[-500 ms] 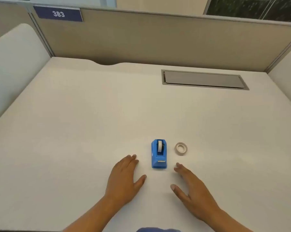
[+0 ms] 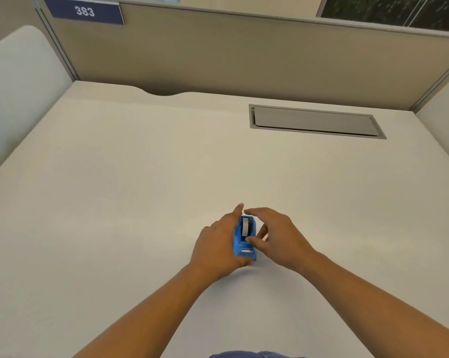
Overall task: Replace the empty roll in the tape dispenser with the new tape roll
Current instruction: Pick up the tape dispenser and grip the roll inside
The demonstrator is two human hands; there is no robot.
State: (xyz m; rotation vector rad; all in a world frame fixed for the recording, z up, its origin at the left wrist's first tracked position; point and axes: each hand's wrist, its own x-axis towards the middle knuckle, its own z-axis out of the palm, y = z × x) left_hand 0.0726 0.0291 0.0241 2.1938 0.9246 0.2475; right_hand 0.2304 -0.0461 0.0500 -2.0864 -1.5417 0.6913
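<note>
A small blue tape dispenser (image 2: 245, 241) stands on the white desk (image 2: 140, 202), with a pale roll (image 2: 245, 226) seated in its slot. My left hand (image 2: 218, 244) lies against the dispenser's left side, its thumb under the near end and a finger along the far end. My right hand (image 2: 277, 235) hovers at the dispenser's right side with fingers spread, its thumb touching the dispenser's top edge. The loose tape roll is hidden under my right hand.
A grey cable-tray lid (image 2: 316, 121) is set into the desk at the back right. Beige partition walls (image 2: 244, 55) enclose the desk on three sides, with a blue "383" label (image 2: 84, 11) at the top left.
Both hands have moved forward from the desk's near part to the dispenser. The left hand now clasps its left side, and the right hand covers the loose roll.
</note>
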